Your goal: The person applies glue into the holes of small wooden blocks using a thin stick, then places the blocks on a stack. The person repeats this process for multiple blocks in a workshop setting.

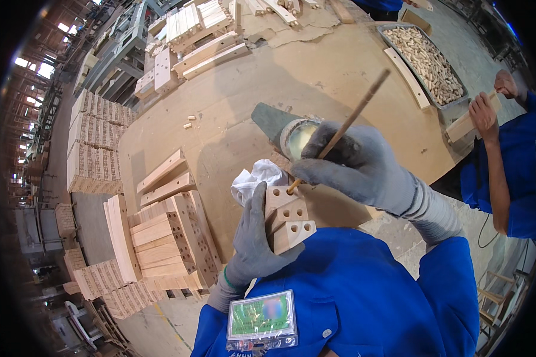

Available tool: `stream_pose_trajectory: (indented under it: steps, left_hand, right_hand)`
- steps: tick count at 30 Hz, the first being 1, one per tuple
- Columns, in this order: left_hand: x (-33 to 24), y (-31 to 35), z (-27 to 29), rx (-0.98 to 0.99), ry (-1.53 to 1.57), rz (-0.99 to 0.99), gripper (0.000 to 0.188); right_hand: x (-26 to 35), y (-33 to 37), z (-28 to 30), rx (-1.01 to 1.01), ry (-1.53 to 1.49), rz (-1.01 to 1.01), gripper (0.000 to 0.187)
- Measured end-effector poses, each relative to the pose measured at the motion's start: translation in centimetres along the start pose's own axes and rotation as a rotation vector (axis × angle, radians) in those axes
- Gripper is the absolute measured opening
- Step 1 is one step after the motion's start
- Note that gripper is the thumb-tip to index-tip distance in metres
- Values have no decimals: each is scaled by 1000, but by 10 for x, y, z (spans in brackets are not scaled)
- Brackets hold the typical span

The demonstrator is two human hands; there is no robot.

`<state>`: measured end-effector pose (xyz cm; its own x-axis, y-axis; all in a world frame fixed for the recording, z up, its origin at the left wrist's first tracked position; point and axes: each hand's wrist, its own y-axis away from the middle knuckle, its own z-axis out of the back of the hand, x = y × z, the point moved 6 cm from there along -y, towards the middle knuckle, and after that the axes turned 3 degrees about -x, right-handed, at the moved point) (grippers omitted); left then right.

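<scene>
My left hand [253, 244], in a grey glove, is closed around a few wooden blocks [287, 215] with round holes in their end faces. The blocks are held together close to my body. In my gloved right hand [354, 163] a thin wooden stick [363, 104] is pinched, slanting down to the left. Its lower tip is at a hole of the farthest block; how deep it goes I cannot tell. Just beyond my right fingers, a round container [298, 138] holds a pale substance, partly hidden by the hand. A crumpled white cloth [259, 178] lies beside the blocks.
Drilled wooden pieces [161, 238] are stacked at the left, with more [199, 27] at the far side. A tray of dowels [423, 62] stands far right. Near it a co-worker's hands [485, 116] hold a wooden piece. Loose dowels [189, 122] lie on the table [220, 101].
</scene>
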<state>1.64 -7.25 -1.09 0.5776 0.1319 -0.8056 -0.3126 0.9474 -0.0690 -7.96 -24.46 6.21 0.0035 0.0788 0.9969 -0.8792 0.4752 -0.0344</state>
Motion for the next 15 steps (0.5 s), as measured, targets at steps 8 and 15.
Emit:
stream_pose_trajectory:
  steps: [8,15]
  left_hand:
    - [11,4,-6,50,38,57,120]
    - [10,6,-4,38,64,52,117]
  right_hand:
    - [0,-5,-1,-16,14,-55,14]
    - [0,-7,1,-80,-160,-153,14]
